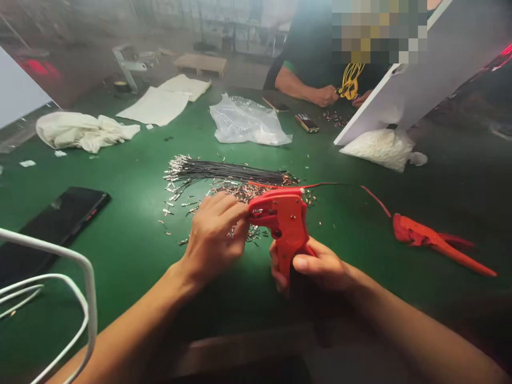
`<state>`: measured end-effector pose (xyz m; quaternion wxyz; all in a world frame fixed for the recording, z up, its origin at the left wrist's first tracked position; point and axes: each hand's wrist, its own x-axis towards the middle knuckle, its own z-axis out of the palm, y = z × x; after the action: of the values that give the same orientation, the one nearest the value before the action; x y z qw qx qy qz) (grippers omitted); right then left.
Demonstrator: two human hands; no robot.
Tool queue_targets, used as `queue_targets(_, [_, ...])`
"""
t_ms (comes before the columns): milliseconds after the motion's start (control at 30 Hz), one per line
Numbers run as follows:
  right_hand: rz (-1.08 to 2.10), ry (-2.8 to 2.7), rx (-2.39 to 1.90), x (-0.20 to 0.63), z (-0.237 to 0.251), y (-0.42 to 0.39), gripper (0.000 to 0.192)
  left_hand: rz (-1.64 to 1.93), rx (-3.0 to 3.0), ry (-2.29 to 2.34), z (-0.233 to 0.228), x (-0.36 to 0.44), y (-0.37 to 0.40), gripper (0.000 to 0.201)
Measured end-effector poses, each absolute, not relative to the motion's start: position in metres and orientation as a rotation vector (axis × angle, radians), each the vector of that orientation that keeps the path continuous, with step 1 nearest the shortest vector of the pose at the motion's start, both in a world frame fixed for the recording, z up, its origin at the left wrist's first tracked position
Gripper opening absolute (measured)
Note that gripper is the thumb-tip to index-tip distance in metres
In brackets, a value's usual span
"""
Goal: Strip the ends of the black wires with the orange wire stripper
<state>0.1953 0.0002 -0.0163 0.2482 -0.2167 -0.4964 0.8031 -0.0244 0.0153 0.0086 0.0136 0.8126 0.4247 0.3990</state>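
Your right hand [320, 266] grips the red plastic crimping tool [285, 221] at frame centre; left hand [214, 234] fingers pinch closed at its jaws, feeding something too small to tell. Bundle of black terminated wires [232, 172] looks done; loose metal terminals [240, 194] on the green counter [132, 234] suggest plenty left.

**No readable text**

Nothing legible anywhere — no label, brand, number or sign. The red crimping tool [285, 221] at centre shows bare plastic; the black phone [60, 218] at nine o'clock has a dark, blank face.
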Motion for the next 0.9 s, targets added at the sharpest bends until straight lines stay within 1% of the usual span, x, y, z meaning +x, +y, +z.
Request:
queue_targets(533, [2.205, -1.319, -0.625, 0.1962, -0.0141, 0.0013, 0.039, 1.195, 2.495, 1.386, 0.0060, -0.0238, 0.0153, 0.012])
queue_targets(767, [2.198, -1.268, -0.587, 0.1945, -0.0151, 0.0015, 0.040, 1.280, 2.397, 1.344, 0.0039, -0.0234, 0.0153, 0.009])
queue_targets(900, [2.147, -1.228, -0.596, 0.1950, -0.0120, 0.0015, 0.040, 1.330, 2.273, 1.407, 0.0047, -0.0234, 0.0151, 0.008])
